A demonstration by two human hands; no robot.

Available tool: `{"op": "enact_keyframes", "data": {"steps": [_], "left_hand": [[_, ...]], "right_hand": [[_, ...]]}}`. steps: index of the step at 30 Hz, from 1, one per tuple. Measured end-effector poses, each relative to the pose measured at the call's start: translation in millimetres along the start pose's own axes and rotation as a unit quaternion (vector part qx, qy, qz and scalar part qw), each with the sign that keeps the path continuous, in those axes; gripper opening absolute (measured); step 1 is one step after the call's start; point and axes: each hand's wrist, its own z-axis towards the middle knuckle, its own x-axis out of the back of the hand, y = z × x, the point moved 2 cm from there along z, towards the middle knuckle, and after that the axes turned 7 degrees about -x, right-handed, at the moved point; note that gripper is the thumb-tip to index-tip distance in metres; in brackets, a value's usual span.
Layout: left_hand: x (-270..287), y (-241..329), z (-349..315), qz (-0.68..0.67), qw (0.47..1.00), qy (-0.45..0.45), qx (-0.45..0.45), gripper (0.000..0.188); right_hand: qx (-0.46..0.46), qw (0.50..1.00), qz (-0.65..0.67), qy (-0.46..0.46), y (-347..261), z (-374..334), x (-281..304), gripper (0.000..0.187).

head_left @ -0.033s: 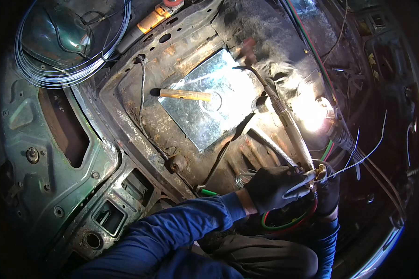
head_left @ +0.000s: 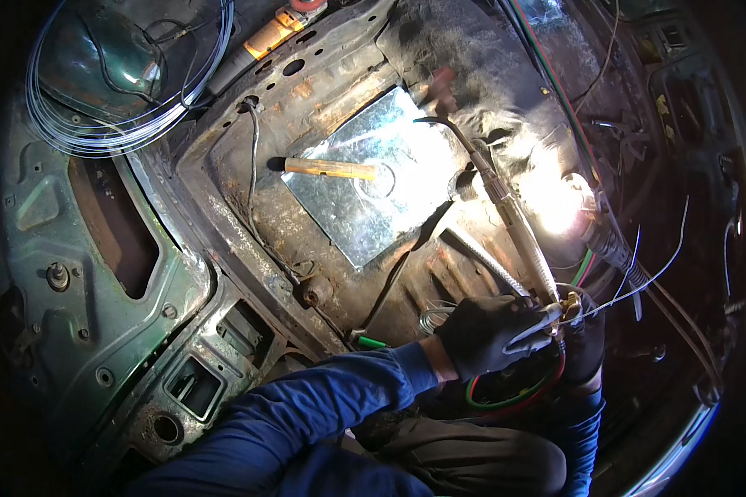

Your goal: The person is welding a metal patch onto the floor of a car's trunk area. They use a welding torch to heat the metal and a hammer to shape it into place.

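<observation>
A gas welding torch [head_left: 514, 217] slants up and leftward from my hands, its bent tip over the bright sheet-metal patch [head_left: 344, 211]. My left hand [head_left: 489, 338], in a dark glove, closes at the torch's rear end beside the brass valve [head_left: 570, 306]. A thin filler rod [head_left: 651, 280] runs from this hand past the valve to the right. My right hand [head_left: 584, 344], also gloved, wraps round the torch's valve end from the right; shadow hides most of its fingers. On the patch lies a wooden-handled hammer [head_left: 330, 169], its head lost in glare.
A glaring work lamp [head_left: 574, 203] stands right of the torch. Red and green hoses [head_left: 518, 404] loop below my hands. Coiled wire [head_left: 50, 124] hangs at upper left, near an orange angle grinder [head_left: 275, 33]. A green car door panel [head_left: 83, 323] borders the rusty floor on the left.
</observation>
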Motion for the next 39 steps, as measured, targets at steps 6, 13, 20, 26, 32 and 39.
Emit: {"op": "enact_keyframes", "data": {"steps": [6,13,20,26,32,39], "left_hand": [[-1,-5,0,-0.011,1.000,-0.011,0.014,0.048],[0,-5,0,-0.004,1.000,-0.021,0.018,0.048],[2,-5,3,-0.022,1.000,-0.009,0.020,0.045],[2,-5,2,-0.026,0.999,-0.027,0.035,0.046],[2,-9,3,-0.007,1.000,-0.024,0.017,0.046],[1,-9,2,-0.010,1.000,-0.016,0.015,0.046]], "right_hand": [[-0.007,1.000,-0.006,-0.004,5,7,3,0.073],[-0.006,1.000,0.010,0.001,7,8,2,0.073],[-0.007,1.000,0.009,0.001,8,9,2,0.074],[-0.007,1.000,0.015,0.002,10,9,2,0.073],[-0.007,1.000,0.013,0.005,10,10,2,0.073],[-0.011,1.000,0.010,0.002,14,11,5,0.073]]}}
